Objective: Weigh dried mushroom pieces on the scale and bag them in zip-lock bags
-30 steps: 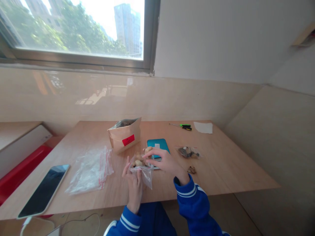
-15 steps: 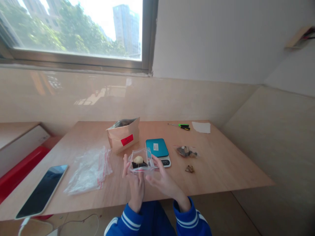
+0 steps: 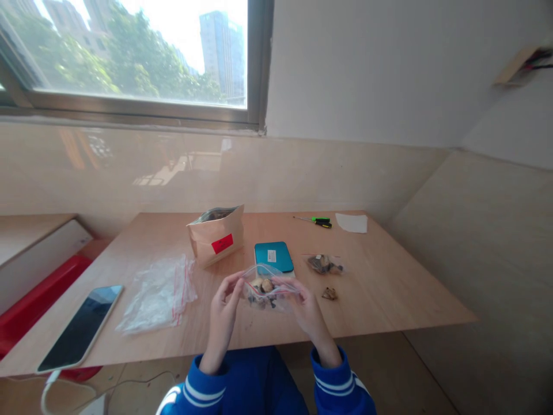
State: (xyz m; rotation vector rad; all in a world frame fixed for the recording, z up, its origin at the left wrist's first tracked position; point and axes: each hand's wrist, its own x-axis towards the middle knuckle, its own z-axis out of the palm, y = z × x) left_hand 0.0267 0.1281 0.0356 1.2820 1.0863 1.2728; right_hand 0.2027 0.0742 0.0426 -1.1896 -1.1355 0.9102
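The fingers of the left hand (image 3: 223,311) are closed on the left edge of a small clear bag (image 3: 283,302), and the fingers of the right hand (image 3: 313,314) grip its right edge. This bag is held between the two hands, above the near middle part of the table (image 3: 389,288); its mouth is spread, and pale and dark dried pieces (image 3: 266,285) lie inside. Just behind it is a scale (image 3: 281,253) with a blue top, partly covered by the bag. To the right there are a small brown piece (image 3: 329,294) and, farther, another filled bag (image 3: 324,265). To the left are flat clear bags (image 3: 151,297), then a phone (image 3: 82,325). Farther stand an open paper bag (image 3: 205,244), left, and, right, screwdrivers (image 3: 321,220) lie beside white paper (image 3: 352,223).
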